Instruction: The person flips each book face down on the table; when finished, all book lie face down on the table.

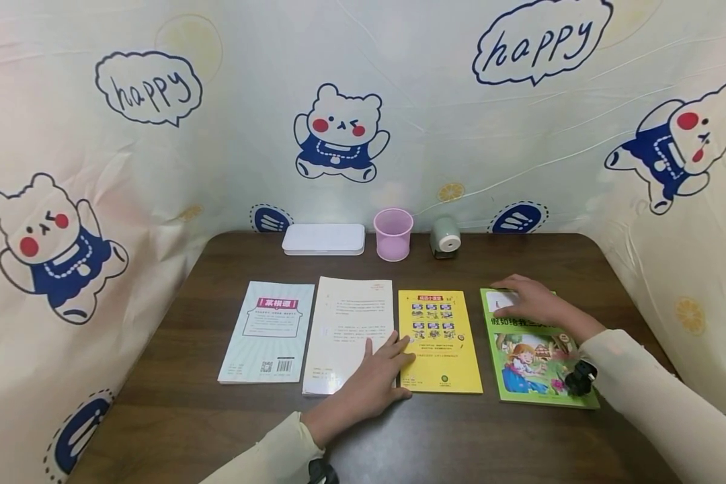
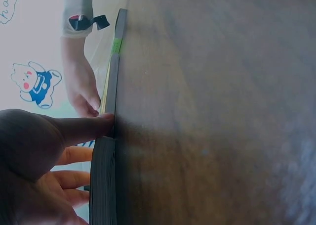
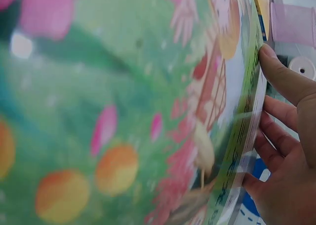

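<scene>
Four books lie in a row on the table. My left hand (image 1: 372, 380) rests spread across the thick white book (image 1: 353, 312) and the yellow book (image 1: 438, 343). In the left wrist view, its thumb (image 2: 84, 130) reaches to the near edges where these two books meet. My right hand (image 1: 535, 306) lies over the top of the green picture-cover book (image 1: 532, 366). Up close in the right wrist view, the thumb (image 3: 284, 76) and fingers (image 3: 281, 133) touch that book's upper edge. At the far left of the row is the light blue book (image 1: 266, 336).
Along the back of the table stand a white case (image 1: 323, 240), a pink cup (image 1: 393, 235) and a small grey-green device (image 1: 444, 236) with a round white front. A printed cloth (image 1: 423, 148) hangs behind and around the brown table (image 1: 175, 356).
</scene>
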Demonstrator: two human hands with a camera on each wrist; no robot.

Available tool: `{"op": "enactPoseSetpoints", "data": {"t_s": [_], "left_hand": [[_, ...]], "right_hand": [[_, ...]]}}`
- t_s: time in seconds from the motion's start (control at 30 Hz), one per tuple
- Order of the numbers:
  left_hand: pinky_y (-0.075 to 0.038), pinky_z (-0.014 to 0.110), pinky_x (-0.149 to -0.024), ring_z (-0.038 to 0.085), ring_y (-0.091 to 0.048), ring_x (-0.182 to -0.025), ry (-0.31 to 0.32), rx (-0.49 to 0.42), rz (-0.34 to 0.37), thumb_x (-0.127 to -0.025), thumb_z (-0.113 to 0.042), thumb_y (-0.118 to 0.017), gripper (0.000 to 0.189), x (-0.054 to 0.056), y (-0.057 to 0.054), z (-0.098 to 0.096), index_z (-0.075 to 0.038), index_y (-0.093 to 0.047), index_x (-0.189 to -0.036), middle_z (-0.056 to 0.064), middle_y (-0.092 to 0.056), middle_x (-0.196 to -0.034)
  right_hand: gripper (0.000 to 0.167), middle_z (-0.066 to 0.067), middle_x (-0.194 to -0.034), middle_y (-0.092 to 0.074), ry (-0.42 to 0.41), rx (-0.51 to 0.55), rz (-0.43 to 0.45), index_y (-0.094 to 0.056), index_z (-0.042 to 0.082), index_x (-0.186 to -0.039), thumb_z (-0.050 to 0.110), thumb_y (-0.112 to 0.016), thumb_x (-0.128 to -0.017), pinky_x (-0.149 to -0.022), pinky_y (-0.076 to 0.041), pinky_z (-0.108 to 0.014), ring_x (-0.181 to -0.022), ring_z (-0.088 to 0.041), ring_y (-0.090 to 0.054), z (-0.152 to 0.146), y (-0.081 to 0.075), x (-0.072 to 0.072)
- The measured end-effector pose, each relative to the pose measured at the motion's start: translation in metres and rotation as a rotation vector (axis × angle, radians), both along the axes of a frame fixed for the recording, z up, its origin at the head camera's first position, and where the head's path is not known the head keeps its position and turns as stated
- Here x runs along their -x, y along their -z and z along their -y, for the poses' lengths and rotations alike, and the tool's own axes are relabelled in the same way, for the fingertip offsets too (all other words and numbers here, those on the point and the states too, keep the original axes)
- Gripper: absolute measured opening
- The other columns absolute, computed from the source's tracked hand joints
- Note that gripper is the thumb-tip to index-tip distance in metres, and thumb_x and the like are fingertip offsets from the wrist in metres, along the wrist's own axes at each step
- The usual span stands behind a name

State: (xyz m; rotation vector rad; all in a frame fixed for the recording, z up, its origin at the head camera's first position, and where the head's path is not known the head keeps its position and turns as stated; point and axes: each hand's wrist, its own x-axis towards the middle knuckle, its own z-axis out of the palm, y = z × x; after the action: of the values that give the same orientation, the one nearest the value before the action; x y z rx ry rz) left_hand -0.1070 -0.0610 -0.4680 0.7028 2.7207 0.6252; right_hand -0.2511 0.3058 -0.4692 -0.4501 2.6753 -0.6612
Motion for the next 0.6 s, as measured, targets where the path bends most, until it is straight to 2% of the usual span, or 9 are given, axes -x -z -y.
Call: {"op": "enactPoseSetpoints", "data": {"t_s": [0.27, 0.6], "left_hand": [[-0.014, 0.068, -0.122, 0.025, -0.02, -0.158, -0.001, 0.002, 0.003, -0.087, -0.032, -0.084, 0.064, 0.0, 0.0, 0.0, -0.014, -0.061, -0.144, 0.004, -0.038, -0.165], [-0.015, 0.068, -0.122, 0.024, -0.02, -0.158, 0.005, -0.01, -0.004, -0.087, -0.032, -0.085, 0.064, 0.0, 0.002, 0.001, -0.013, -0.062, -0.143, 0.005, -0.037, -0.165]], "right_hand": [[0.076, -0.022, -0.138, -0.057, 0.022, 0.002, 0.011, -0.059, 0.006, -0.144, 0.053, -0.079, -0.087, -0.101, -0.049, -0.063, -0.121, -0.04, -0.057, -0.012, -0.002, -0.002], [0.069, -0.025, -0.139, -0.056, 0.026, 0.01, 0.012, -0.061, 0.003, -0.141, 0.045, -0.079, -0.09, -0.1, -0.048, -0.064, -0.122, -0.042, -0.056, -0.032, -0.004, -0.001]]}}
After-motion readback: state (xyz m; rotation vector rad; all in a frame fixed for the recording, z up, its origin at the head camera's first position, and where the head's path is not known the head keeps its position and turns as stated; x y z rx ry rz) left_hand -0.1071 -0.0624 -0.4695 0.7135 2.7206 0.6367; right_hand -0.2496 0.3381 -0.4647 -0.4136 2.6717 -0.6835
